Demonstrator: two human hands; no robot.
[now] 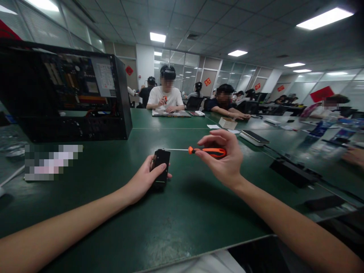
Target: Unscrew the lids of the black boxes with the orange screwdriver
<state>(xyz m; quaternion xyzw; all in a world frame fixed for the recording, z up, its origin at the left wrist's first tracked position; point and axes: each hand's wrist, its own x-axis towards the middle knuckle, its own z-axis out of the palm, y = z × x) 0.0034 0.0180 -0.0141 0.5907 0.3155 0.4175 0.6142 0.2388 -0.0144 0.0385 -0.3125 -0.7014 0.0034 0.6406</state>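
My left hand (143, 180) grips a small black box-shaped part (160, 167) that stands upright on the green table (176, 220). My right hand (224, 159) is closed round the orange and black handle of a screwdriver (210, 152). Its thin metal shaft runs level to the left, and its tip reaches the top edge of the black part.
An open black computer case (68, 94) stands at the back left. A phone (254, 137) and a small cardboard box (227, 123) lie beyond my right hand. Black flat items (294, 172) rest at the right. Other people sit at the far side of the table.
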